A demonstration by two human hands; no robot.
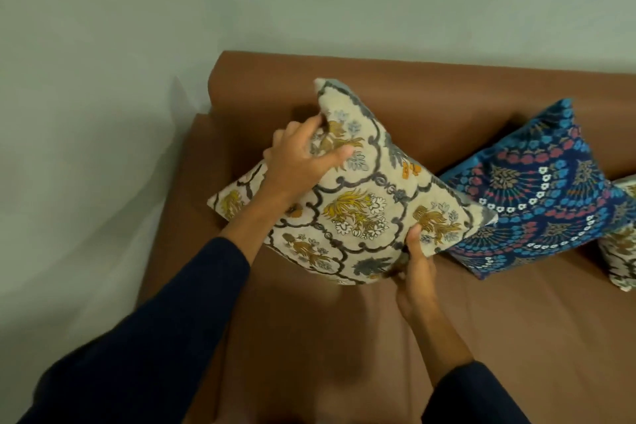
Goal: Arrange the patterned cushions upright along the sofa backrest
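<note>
So I've got the cream floral-print square cushion over the left end of the brown leather sofa, tilted on one corner in front of the backrest. My left hand has its grip on the upper left edge, my right hand grips the lower right edge. Just right of it, touching, the blue mandala-print square cushion leans against the backrest. Another cream floral cushion sits at the far right, partly cut off.
</note>
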